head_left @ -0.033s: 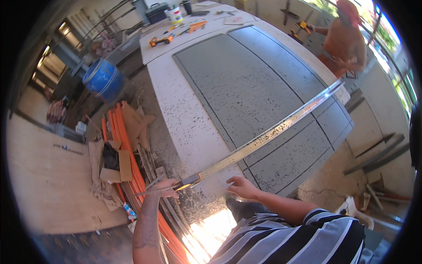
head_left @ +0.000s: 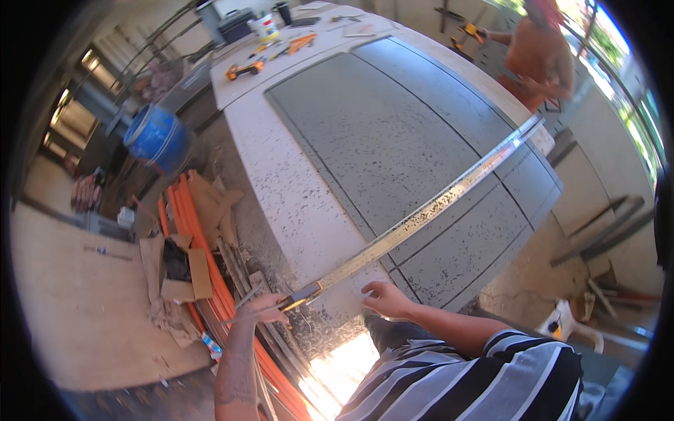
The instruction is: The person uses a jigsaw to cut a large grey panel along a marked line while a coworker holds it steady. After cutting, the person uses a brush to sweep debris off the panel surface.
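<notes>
A long shiny metal straightedge (head_left: 430, 208) lies diagonally across a grey panel (head_left: 365, 133) cut by dark grooves and strewn with dark chips. At its near left end sits a black-and-yellow tool (head_left: 302, 296), apparently a bar clamp, with a thin bar running left from it. My left hand (head_left: 265, 309) is closed around that tool's bar end. Close to the table's near edge, my right hand (head_left: 387, 299) has its fingers curved and apart, below the straightedge and not touching it. I see nothing held in it.
Under the panel is a white tabletop (head_left: 270, 158). An orange-black power tool (head_left: 244, 70) lies at its far left. Orange pipes (head_left: 203, 245), a cardboard box (head_left: 193, 277) and a blue barrel (head_left: 158, 137) stand left. A co-worker (head_left: 537, 59) at far right holds a yellow-black tool (head_left: 472, 31).
The whole view has shifted slightly, so the far table and co-worker sit a little higher and further left. Both my hands keep about the same places on the work.
</notes>
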Demonstrator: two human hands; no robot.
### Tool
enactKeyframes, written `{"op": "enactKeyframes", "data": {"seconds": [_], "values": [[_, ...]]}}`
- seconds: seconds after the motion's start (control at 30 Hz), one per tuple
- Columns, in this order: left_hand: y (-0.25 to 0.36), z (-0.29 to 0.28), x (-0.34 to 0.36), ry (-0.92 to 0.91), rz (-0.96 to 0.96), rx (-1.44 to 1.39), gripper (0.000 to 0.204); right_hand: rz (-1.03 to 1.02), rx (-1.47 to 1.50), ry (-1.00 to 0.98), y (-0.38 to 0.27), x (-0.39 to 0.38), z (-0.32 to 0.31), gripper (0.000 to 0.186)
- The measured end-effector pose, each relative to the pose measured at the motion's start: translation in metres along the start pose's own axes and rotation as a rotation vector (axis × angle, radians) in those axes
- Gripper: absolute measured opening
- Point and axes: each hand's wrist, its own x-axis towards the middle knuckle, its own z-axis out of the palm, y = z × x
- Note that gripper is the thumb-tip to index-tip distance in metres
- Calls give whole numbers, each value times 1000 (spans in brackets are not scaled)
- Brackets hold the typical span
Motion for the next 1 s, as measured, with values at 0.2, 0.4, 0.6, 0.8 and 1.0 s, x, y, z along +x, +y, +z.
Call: {"op": "enactKeyframes", "data": {"seconds": [0.2,0.4,0.6,0.8,1.0], "values": [[6,4,-3,-71,206,-147,64,203,-42,230,-20,20,15,41],[-16,7,11,-16,177,-64,62,321,-20,410,-59,36,37,45],[-19,8,8,-59,362,9,52,427,-171,687,-67,42,72,66],[-115,-5,25,61,563,128,51,683,-180,888,-114,64,97,87],[-226,-59,1,-33,346,-294,43,800,-199,1083,-134,97,117,98]]}}
